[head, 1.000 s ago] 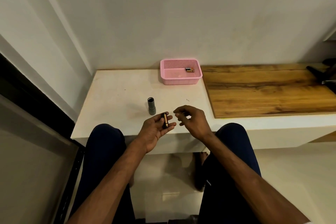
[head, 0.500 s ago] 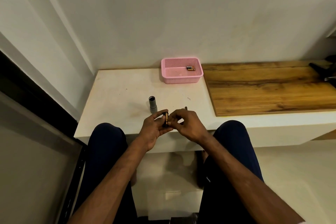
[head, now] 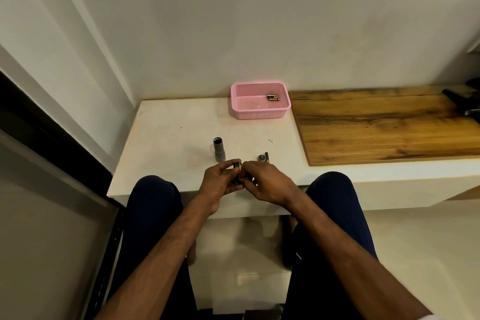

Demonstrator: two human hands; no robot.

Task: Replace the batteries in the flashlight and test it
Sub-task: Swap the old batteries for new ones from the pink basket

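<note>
A grey flashlight body (head: 219,149) stands upright on the white counter (head: 166,138), its open end up. My left hand (head: 220,182) grips a dark battery holder (head: 237,171) over the counter's front edge. My right hand (head: 265,183) meets it from the right, fingertips pinching at the holder; whatever they pinch is hidden. The small round end cap (head: 261,158) and a loose battery (head: 266,157) lie on the counter just beyond my right hand. A pink basket (head: 259,112) at the back holds two or three batteries (head: 273,97).
A wooden board (head: 384,125) covers the counter's right part. A dark object (head: 462,104) lies at the far right edge. The wall stands right behind the basket. My knees in dark trousers sit under the counter's front edge.
My right hand moved left from open air and closed onto the battery holder in my left hand. The end cap and a loose battery now show on the counter.
</note>
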